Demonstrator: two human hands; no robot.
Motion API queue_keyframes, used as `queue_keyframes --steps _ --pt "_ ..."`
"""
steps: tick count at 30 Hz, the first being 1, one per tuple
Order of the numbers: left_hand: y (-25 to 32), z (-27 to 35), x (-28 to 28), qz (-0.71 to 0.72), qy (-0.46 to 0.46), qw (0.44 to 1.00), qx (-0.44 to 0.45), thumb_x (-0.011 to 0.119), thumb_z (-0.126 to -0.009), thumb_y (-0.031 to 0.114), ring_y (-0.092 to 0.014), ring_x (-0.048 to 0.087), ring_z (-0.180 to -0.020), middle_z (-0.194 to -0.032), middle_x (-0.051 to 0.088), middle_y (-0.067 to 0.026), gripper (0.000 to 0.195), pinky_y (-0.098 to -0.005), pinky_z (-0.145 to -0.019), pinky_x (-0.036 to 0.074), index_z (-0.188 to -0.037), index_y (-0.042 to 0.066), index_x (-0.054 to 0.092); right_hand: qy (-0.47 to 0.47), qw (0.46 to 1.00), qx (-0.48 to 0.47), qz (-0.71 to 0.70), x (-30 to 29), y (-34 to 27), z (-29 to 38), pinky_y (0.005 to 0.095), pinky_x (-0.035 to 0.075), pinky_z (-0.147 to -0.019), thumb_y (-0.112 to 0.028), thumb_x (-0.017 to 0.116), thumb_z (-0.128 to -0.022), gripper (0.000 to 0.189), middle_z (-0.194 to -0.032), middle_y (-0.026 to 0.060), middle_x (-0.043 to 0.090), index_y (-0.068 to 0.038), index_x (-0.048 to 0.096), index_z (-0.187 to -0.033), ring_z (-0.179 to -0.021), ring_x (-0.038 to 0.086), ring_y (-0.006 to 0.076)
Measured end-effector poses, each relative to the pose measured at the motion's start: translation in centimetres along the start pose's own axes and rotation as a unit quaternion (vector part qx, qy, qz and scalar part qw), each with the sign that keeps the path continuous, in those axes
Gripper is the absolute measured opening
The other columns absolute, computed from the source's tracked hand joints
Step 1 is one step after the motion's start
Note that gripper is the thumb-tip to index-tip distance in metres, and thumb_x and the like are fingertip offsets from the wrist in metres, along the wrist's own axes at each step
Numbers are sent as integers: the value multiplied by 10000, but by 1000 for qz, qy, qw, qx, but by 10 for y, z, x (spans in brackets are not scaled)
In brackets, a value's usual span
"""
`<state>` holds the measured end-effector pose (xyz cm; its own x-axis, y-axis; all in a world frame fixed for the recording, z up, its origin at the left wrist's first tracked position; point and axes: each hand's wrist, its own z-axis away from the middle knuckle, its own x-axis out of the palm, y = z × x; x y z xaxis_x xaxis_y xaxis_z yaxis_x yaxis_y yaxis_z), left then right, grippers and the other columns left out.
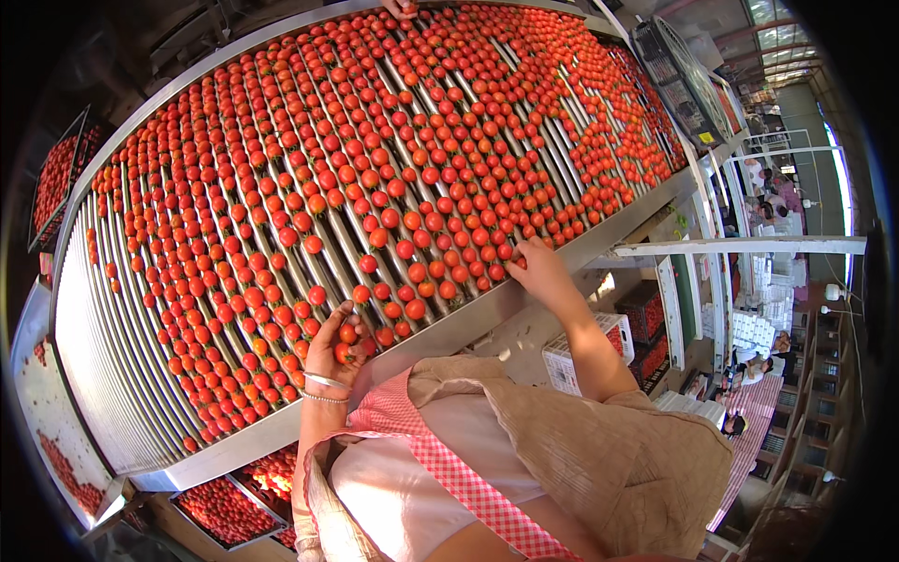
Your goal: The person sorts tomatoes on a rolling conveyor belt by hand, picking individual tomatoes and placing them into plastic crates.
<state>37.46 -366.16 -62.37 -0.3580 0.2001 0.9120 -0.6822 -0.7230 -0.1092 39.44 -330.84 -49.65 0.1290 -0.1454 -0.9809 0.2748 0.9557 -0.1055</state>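
Note:
Rows of small red tomatoes point(414, 309) with green calyxes lie on a metal roller conveyor point(105, 351). My left hand point(337, 348), with a bangle and a beaded bracelet at its wrist, is cupped around a few tomatoes point(344, 353) above the near side of the rollers. My right hand point(544, 270) reaches over the near metal rail point(477, 316), farther to the right. Its fingertips are bent down at a tomato beside the rail; whether they grip it is hard to see.
Another person's hand point(400, 7) touches the tomatoes at the far rail. Crates of tomatoes point(225, 513) stand below the near side. On the right are a white crate point(562, 362), a white metal bar point(744, 246) and a black crate point(681, 77). People sit farther off.

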Motion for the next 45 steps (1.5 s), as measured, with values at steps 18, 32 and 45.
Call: queue_keyframes --steps 18,32,45 --pt "14 14 0 -10 35 999 -24 540 -954 190 -136 542 -741 -873 551 -66 254 -148 -440 412 -1170 57 523 -81 980 -51 174 25 -53 4 438 528 -662 -224 660 -796 234 -875 170 655 -3 622 -865 -771 664 321" --pt "20 20 -16 -87 5 991 -102 441 -962 487 -239 637 -948 -1066 634 -104 497 -345 -634 570 -1220 74 541 -30 855 -456 -244 55 -208 17 358 488 -820 -173 710 -812 332 -1033 107 609 -69 604 -1109 -965 607 274" --pt "39 30 -36 15 -23 999 -17 508 -956 343 -269 621 -882 -946 627 -99 380 -275 -542 529 -1202 55 542 112 986 -71 104 24 -94 -156 456 500 -827 -142 655 -805 267 -1084 194 581 -2 576 -1018 -1015 582 377"
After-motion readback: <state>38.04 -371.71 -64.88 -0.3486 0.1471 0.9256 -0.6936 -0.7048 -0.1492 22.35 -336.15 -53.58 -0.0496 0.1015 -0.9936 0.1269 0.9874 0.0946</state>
